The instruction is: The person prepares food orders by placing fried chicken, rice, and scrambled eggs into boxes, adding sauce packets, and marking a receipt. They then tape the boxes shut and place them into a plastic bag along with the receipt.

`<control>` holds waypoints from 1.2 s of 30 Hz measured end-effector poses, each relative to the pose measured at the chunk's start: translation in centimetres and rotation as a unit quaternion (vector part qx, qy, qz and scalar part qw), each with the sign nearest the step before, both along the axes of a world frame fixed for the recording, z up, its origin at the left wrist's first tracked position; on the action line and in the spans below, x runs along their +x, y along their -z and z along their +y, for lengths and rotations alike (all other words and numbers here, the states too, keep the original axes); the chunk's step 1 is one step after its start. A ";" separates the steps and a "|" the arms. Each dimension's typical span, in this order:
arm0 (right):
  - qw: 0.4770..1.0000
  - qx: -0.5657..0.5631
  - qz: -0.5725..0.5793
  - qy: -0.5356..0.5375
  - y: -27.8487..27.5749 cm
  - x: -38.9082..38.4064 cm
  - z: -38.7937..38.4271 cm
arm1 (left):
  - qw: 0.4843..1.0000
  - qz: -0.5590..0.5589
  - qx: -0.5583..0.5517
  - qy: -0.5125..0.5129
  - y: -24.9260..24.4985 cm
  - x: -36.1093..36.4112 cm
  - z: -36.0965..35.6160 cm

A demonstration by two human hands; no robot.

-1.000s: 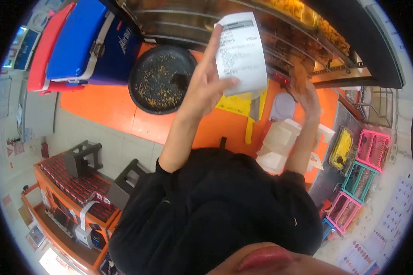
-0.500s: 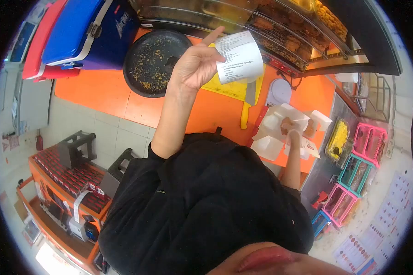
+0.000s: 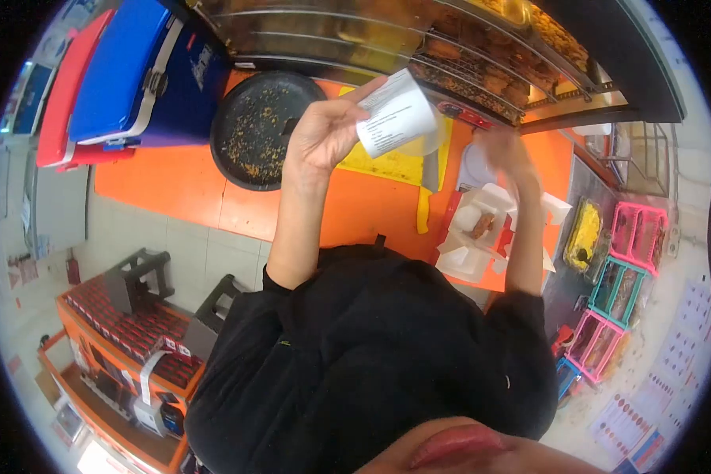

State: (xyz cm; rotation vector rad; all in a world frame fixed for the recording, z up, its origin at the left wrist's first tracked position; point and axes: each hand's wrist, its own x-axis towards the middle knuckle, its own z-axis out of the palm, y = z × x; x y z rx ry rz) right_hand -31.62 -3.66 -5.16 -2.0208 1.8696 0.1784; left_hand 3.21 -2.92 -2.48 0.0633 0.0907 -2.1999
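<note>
My left hand pinches a curled white paper slip with printed lines, raised above the yellow cutting board. My right hand is blurred by motion over the right part of the orange counter, near a round white object; its fingers cannot be made out. Just below it, an open white food box holds something white and rounded beside a brown piece of food. A knife with a yellow handle lies at the board's right edge.
A round black pan with crumbs sits on the orange counter, right of a blue cooler. Behind the counter stands a glass display case with fried food. Coloured baskets line the right side.
My right hand has moved up and away from the food box, uncovering the food in it. My left hand has shifted slightly down and left with the slip, which is now tilted.
</note>
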 end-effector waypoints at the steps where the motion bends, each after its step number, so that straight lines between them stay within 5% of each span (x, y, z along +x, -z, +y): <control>1: 0.993 -0.104 -0.010 -0.057 0.2 0.1 -2.6 | 1.000 0.014 0.012 0.005 0.0 0.3 -0.1; 2: 0.992 -0.107 -0.010 -0.058 2.4 -0.6 -5.7 | 0.999 0.027 0.024 0.006 0.1 0.6 -0.2; 4: 0.954 -0.190 0.233 0.013 8.0 -2.4 -11.2 | 0.999 0.040 0.030 -0.003 0.6 1.2 -0.5; 8: 0.922 -0.324 0.148 0.154 7.7 0.6 -14.3 | 0.999 -0.015 -0.016 -0.040 0.2 2.7 -0.8; 11: 0.931 -0.183 0.167 0.268 8.1 1.6 -16.9 | 0.997 0.016 0.013 -0.071 0.3 4.1 -0.9; 20: 0.917 -0.149 0.190 0.319 8.4 1.3 -18.3 | 0.994 0.064 0.063 -0.067 0.8 5.6 -2.1; 24: 0.915 -0.131 0.200 0.325 8.1 1.4 -17.9 | 0.988 -0.074 -0.029 -0.131 -0.3 5.2 -1.8; 28: 0.922 -0.131 0.228 0.283 6.3 2.7 -16.4 | 0.951 -0.164 -0.157 -0.211 -1.6 4.5 -1.3; 29: 0.892 -0.349 0.230 0.174 7.2 2.8 -15.3 | 0.947 -0.183 -0.157 -0.211 -2.4 4.4 -1.2; 32: 0.906 -0.406 0.103 0.055 9.0 2.3 -18.0 | 0.926 -0.222 -0.213 -0.219 -2.7 3.9 -1.2; 36: 0.889 -0.428 0.151 -0.067 10.8 3.0 -21.1 | 0.888 -0.293 -0.268 -0.231 -3.4 3.1 -0.8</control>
